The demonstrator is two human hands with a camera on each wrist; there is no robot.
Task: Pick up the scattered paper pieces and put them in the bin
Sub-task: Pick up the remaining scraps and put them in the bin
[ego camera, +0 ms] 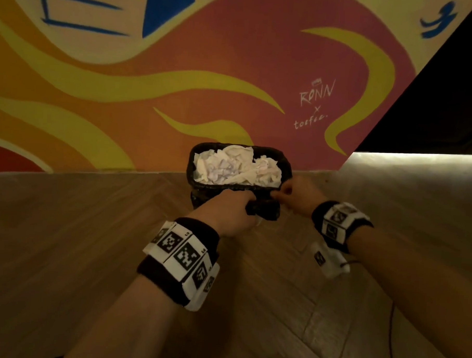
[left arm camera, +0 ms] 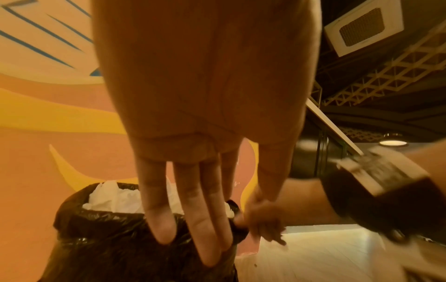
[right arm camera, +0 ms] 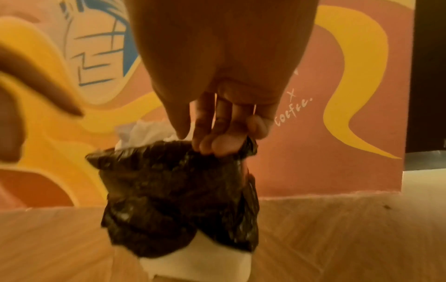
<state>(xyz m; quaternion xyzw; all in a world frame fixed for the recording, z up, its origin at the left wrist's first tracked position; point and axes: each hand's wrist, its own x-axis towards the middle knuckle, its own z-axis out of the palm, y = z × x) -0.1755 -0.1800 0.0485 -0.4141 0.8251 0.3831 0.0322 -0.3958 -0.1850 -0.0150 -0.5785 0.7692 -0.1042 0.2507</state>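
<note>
A small white bin (right arm camera: pixel 198 263) with a black liner (ego camera: pixel 192 160) stands on the floor against the painted wall. Crumpled white paper pieces (ego camera: pixel 235 165) fill it to the rim. My left hand (ego camera: pixel 236 211) is at the bin's near side, and in the left wrist view its straight fingers (left arm camera: pixel 193 238) lie against the liner (left arm camera: pixel 101 229). My right hand (ego camera: pixel 291 194) is at the near right corner. Its curled fingers (right arm camera: pixel 217 141) pinch the liner's rim (right arm camera: pixel 173 183). Paper (right arm camera: pixel 142 133) shows above the rim behind them.
A colourful mural wall (ego camera: pixel 179 81) rises directly behind the bin. The wooden herringbone floor (ego camera: pixel 64 252) spreads to the left and toward me. A pale raised ledge (ego camera: pixel 419 173) runs on the right, and a thin cable (ego camera: pixel 391 321) hangs below my right wrist.
</note>
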